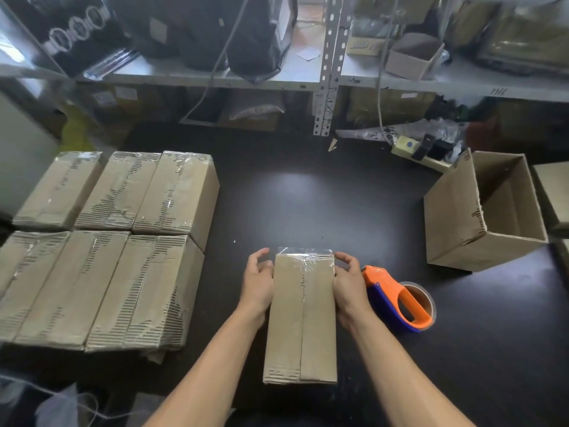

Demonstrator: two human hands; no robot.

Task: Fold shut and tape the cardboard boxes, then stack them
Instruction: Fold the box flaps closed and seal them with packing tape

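Observation:
A narrow closed cardboard box [301, 322] lies lengthwise on the black table in front of me, flaps folded shut, with a strip of clear tape across its far end. My left hand [258, 282] grips the box's left side near the far end. My right hand [349, 280] grips the right side, thumb by the tape. An orange and blue tape dispenser [397, 300] with a roll of clear tape lies on the table just right of my right hand. Several taped boxes [104, 241] lie in two rows at the left.
An open empty cardboard box [455, 220] stands at the right, another box edge beyond it. A power strip [421, 151] with plugs lies at the back right. Metal shelving [326, 72] with bags and boxes runs along the back. The black table [308, 204] spans the middle.

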